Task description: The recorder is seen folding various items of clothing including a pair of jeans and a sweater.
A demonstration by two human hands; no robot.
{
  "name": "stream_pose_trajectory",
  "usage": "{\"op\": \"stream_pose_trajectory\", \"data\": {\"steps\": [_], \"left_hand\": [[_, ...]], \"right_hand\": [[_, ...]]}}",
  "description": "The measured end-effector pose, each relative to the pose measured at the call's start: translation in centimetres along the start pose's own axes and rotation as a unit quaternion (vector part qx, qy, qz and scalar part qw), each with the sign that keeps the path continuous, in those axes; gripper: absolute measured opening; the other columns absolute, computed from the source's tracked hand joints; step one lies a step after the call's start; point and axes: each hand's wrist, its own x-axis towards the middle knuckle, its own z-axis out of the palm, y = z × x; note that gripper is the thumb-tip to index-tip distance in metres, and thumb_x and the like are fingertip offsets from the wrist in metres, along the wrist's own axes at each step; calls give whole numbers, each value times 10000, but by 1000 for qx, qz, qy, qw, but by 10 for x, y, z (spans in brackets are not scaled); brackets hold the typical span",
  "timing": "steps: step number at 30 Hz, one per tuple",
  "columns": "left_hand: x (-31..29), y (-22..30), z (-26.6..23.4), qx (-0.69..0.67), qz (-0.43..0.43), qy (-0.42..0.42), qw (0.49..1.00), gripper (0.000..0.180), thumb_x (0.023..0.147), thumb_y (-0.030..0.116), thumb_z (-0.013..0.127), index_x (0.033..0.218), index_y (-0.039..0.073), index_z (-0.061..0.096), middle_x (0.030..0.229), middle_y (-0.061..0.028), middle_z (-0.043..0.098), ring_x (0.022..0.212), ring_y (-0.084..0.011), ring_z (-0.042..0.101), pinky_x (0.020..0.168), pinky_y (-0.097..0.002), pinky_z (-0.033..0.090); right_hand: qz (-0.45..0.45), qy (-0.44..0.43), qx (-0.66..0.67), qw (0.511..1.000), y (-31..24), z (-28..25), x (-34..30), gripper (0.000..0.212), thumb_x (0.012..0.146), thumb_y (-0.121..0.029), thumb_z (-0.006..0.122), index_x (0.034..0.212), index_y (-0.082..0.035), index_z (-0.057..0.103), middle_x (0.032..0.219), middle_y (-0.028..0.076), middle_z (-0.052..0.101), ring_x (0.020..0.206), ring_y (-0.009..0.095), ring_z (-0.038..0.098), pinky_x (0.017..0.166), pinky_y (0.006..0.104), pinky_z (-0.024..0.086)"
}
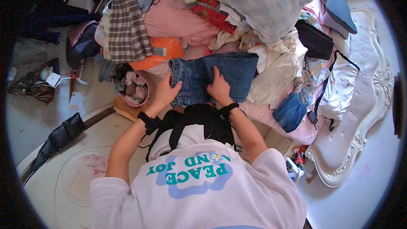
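Observation:
A pair of folded blue jeans (pixel 235 74) lies in front of me at the near edge of a big heap of clothes. At its left end, my left hand (pixel 166 91) grips the edge, thumb on top and the fingers partly hidden by the denim. My right hand (pixel 220 89) rests on the middle of the jeans, index finger stretched out and thumb apart. Just left of my left hand stands a round pink-rimmed bin (pixel 146 97) holding rolled socks (pixel 132 88). A smaller folded denim piece (pixel 290 112) lies to the right.
Behind the jeans pile up a checked garment (pixel 129 25), an orange packet (pixel 167 50), a plaid pillow (pixel 267 4) and cream cloth (pixel 277 65). A black folded item (pixel 313 40) sits farther right. A carved white headboard (pixel 358 140) borders the right side. A black padded strip (pixel 59 138) lies at left.

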Motion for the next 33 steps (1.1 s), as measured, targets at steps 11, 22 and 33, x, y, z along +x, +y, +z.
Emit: {"op": "stream_pose_trajectory", "data": {"steps": [11, 22, 33], "left_hand": [[7, -40, -33, -33, -30, -23, 999, 494, 849, 217, 613, 1246, -28, 450, 1088, -165, 597, 971, -240, 589, 823, -351, 464], [-1, -14, -24, -62, -2, -3, 998, 482, 831, 187, 635, 1225, -28, 461, 1067, -141, 606, 936, -198, 592, 808, -327, 460], [-2, 58, 10, -61, 3, 19, 998, 473, 781, 213, 652, 1165, -2, 479, 932, -168, 628, 830, -289, 622, 708, -358, 478]], "right_hand": [[84, 96, 392, 911, 209, -215, -50, 327, 662, -27, 518, 969, 40, 606, 844, 36, 626, 674, 120, 569, 625, 239, 462], [-44, 117, -15, 992, 29, -99, -36, 776, 658, -67, 566, 1383, -104, 291, 1027, 232, 565, 868, 402, 584, 756, 449, 490], [24, -256, 504, 825, 60, -22, 11, 589, 912, -425, 479, 1353, -52, 362, 1190, 146, 539, 1064, 244, 538, 900, 354, 438]]}}
